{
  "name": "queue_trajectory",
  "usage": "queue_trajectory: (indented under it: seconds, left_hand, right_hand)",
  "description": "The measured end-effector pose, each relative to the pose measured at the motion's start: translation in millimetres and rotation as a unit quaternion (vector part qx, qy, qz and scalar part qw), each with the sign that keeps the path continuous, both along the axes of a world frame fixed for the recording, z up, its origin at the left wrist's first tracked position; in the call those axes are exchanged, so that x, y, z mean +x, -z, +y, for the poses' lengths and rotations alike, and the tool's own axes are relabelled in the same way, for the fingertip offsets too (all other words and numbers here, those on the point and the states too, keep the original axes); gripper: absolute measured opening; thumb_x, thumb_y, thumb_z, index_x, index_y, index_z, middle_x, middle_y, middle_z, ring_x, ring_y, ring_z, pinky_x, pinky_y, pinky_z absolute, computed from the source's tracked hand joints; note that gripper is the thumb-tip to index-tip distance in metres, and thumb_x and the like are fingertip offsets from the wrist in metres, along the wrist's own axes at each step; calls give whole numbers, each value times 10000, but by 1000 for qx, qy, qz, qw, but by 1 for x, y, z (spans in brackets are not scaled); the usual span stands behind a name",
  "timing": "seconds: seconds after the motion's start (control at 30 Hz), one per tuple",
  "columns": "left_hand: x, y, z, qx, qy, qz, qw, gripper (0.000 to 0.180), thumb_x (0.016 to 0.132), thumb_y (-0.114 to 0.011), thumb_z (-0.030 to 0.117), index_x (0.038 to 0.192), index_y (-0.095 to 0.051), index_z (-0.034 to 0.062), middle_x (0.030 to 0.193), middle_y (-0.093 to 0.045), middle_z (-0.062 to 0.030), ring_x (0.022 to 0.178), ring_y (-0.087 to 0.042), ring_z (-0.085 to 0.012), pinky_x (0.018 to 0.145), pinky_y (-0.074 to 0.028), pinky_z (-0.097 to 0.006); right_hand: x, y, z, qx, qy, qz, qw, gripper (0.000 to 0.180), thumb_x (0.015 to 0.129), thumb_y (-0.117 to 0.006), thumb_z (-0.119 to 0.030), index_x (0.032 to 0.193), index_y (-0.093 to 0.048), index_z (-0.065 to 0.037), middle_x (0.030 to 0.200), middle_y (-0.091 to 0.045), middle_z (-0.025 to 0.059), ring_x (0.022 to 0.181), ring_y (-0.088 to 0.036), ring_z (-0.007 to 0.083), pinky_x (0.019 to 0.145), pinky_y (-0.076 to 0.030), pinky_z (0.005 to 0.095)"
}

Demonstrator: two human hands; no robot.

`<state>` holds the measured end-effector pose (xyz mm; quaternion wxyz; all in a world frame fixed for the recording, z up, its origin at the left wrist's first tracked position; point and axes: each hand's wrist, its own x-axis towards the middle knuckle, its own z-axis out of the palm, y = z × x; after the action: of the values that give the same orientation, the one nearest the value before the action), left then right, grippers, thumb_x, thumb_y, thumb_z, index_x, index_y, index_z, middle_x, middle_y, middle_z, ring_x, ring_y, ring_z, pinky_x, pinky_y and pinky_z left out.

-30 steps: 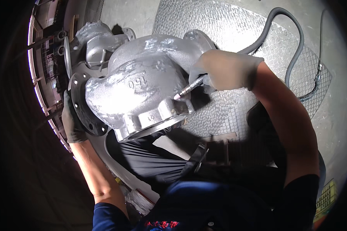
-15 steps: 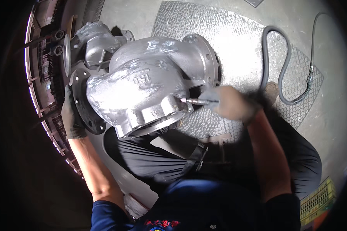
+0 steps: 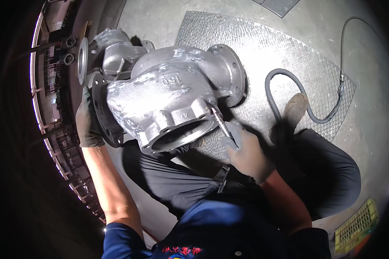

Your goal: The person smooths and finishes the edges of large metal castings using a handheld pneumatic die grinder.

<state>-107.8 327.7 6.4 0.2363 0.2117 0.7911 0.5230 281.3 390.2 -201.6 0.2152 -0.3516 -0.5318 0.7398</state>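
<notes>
The right hand (image 3: 246, 155), gloved, is closed around a slim pen-like tool (image 3: 220, 121), its tip set against the rim of the open round flange of a large grey cast valve body (image 3: 168, 101). The left hand (image 3: 88, 123), in a dark glove, is wrapped around the edge of the dark side flange (image 3: 101, 114), bracing the casting, which is propped over the person's lap above a diamond-pattern metal floor plate (image 3: 281, 56). A grey hose (image 3: 289, 93) curls on the plate near a shoe (image 3: 294, 108); a second, smaller casting (image 3: 112, 54) lies just behind. The work looks mid-way — dressing or marking the flange edge — and following the rim likely calls for a steady brace and a small turn of the wrist.
</notes>
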Motion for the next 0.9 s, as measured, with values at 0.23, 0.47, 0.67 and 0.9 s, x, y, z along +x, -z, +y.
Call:
queue_trajectory:
  seconds: [0.23,0.47,0.67,0.9]
  left_hand:
    - [0,-7,-1,-27,2,38,999,431,1113,-588,253,1401,-662,-58,1276,-753,-106,1105,-729,-168,942,-578,-300]
    - [-14,-7,8,-62,38,78,994,440,1066,-660,242,1382,-677,-64,1245,-757,-126,1045,-732,-159,906,-576,-284]
    - [-24,-6,15,-59,29,101,993,432,1021,-737,282,1287,-732,-59,1092,-768,-83,909,-702,-108,791,-539,-254]
    - [-12,-3,26,-25,18,52,998,413,1020,-731,285,1262,-743,-50,1072,-765,-87,865,-715,-132,743,-553,-258]
  right_hand:
    - [18,27,33,135,-46,-69,987,293,976,-630,-103,1260,-670,-40,987,-699,257,932,-699,443,813,-551,489]
    - [24,20,95,474,-158,26,866,336,898,-619,-63,1219,-709,-20,1024,-731,211,979,-703,426,861,-575,504]
    - [9,8,118,419,-269,-94,862,363,877,-557,-12,1188,-736,-69,1078,-743,217,1023,-690,438,919,-548,509]
    - [3,-3,126,426,-296,-76,852,363,940,-664,-76,1290,-752,-114,1213,-756,166,1128,-689,401,997,-541,466]
